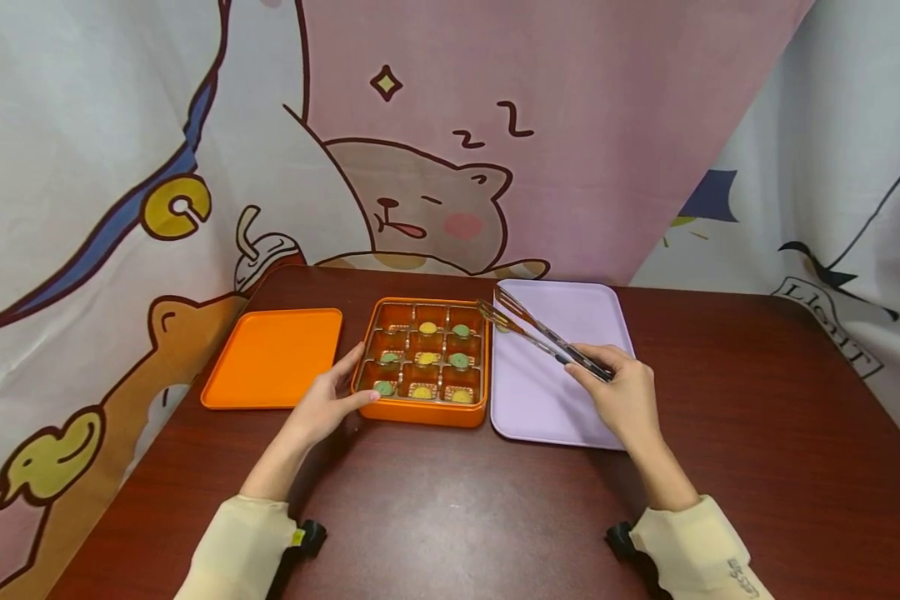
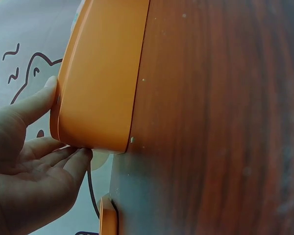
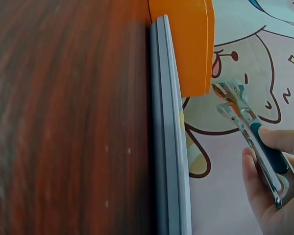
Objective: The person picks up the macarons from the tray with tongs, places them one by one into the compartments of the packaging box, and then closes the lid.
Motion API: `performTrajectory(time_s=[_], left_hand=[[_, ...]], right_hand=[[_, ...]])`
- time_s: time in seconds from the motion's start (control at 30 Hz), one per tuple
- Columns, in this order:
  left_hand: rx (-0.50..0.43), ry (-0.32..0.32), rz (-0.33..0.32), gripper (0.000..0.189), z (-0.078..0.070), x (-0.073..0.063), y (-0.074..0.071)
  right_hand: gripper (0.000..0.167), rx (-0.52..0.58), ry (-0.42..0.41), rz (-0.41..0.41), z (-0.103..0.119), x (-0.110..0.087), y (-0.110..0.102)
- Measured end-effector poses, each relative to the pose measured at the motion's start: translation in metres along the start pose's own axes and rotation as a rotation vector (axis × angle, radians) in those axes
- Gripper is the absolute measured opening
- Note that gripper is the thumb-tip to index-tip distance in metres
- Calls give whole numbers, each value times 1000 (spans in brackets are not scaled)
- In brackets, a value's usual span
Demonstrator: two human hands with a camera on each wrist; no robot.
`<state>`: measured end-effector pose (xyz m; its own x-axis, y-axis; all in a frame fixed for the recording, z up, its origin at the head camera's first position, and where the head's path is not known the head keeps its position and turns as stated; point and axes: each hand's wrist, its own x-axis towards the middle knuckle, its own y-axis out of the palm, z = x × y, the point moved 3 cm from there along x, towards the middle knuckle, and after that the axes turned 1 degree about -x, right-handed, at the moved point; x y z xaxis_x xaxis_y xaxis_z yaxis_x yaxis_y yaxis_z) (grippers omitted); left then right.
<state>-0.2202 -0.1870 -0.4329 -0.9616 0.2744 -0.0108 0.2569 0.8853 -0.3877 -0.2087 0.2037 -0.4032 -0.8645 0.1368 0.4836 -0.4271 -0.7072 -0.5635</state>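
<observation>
An orange box (image 1: pixel 423 412) with a clear divided insert stands mid-table; green and yellow round pieces sit in several compartments. The back left compartment shows no coloured piece. My left hand (image 1: pixel 330 404) holds the box's near left corner, thumb on the rim and fingers against the side, as the left wrist view also shows. My right hand (image 1: pixel 622 392) grips metal tongs (image 1: pixel 547 337) with dark handles. Their tips are apart, above the box's right edge and the lilac tray (image 1: pixel 555 417). Whether anything sits between the tips I cannot tell.
An orange lid (image 1: pixel 273 358) lies flat left of the box. The lilac tray lies close against the box's right side, with a small greenish-yellow piece (image 1: pixel 502 328) partly behind the tongs. A printed curtain (image 1: pixel 570 167) hangs behind the dark wooden table (image 1: pixel 435 517).
</observation>
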Motion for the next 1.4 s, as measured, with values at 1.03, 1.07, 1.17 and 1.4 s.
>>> performTrajectory(time_s=[1.03,1.07,1.17,1.4], left_hand=[[-6,7,-2,79,1,4,1],[-7,9,-2,79,0,5,1],[-11,19,-2,79,-3,7,2],[15,23,2,78,-3,3,1]], right_hand=[[20,-154,94,123,-23,7,1],[19,-154,91,119,-23,8,0],[19,-158,81,99,-21,11,-3],[18,-147,90,80,-19,7,-4]])
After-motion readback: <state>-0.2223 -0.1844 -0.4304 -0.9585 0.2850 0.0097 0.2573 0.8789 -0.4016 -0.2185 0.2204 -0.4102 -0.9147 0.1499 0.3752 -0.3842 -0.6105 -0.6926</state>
